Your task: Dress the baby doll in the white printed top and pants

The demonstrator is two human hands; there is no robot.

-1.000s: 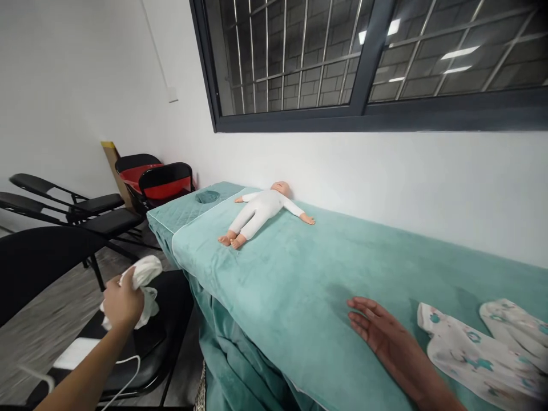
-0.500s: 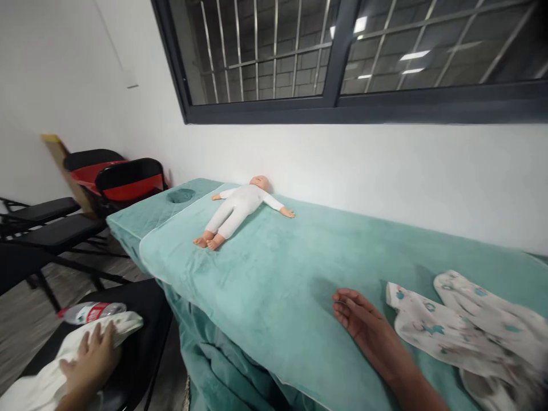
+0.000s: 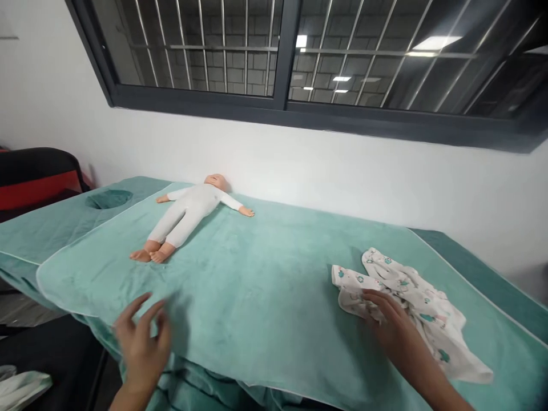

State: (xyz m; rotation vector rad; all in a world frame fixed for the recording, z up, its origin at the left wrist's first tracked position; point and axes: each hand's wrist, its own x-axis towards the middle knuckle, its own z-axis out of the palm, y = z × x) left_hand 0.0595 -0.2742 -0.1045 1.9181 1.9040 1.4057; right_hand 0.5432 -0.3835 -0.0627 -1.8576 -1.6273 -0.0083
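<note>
My left hand (image 3: pixel 144 337) hovers over the near edge of the bed, fingers spread and holding nothing. Over to the right, my right hand (image 3: pixel 391 325) reaches across a white baby garment (image 3: pixel 428 308) with small green and pink prints. Its fingers are stretched out and overlap the cloth; whether they touch it I cannot make out, and the thumb is mostly hidden. The garment lies loosely crumpled. Farther back on the left, a baby doll (image 3: pixel 188 208) in a white fitted suit lies on its back, arms out, feet towards me.
A green plush cover (image 3: pixel 265 274) spreads over the bed, which has a face hole (image 3: pixel 109 198) at its left end. A white wall (image 3: pixel 299 165) with a barred window (image 3: pixel 240 51) stands behind. At lower left, a white cloth (image 3: pixel 23 388) lies on a black chair (image 3: pixel 55 354).
My left hand has left the white cloth on the chair and come over the bed. My right hand has moved over the printed garment. The view has turned to the right.
</note>
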